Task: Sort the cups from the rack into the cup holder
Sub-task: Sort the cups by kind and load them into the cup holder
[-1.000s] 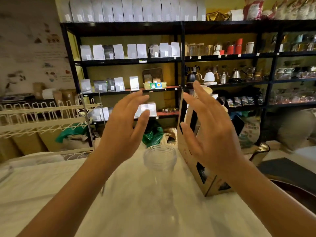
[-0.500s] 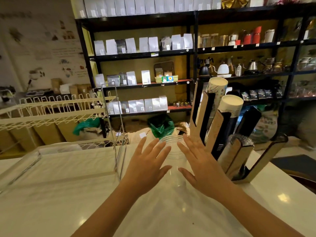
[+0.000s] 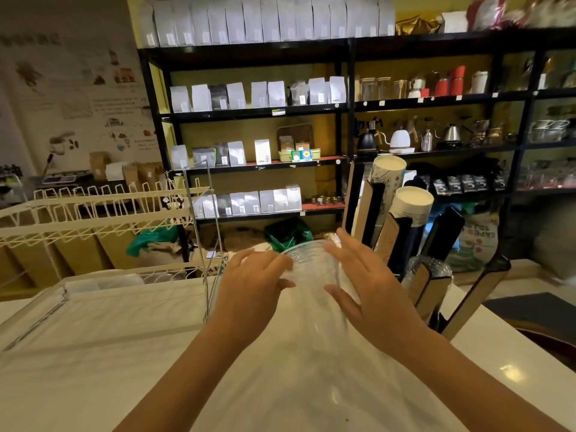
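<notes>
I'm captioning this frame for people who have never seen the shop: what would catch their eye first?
Two bare hands, the left hand and right hand, flank a tall stack of clear plastic cups standing on the white counter at centre. Just right stands a slanted cardboard cup holder already holding paper cup stacks. At left is an empty white wire rack.

Clear cup [image 3: 314, 275], perhaps stacked, blurred

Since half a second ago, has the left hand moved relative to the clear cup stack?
Yes. The left hand has closed in rightward on the clear cup stack; its fingertips now overlap the stack's left edge. Whether they touch is unclear.
</notes>
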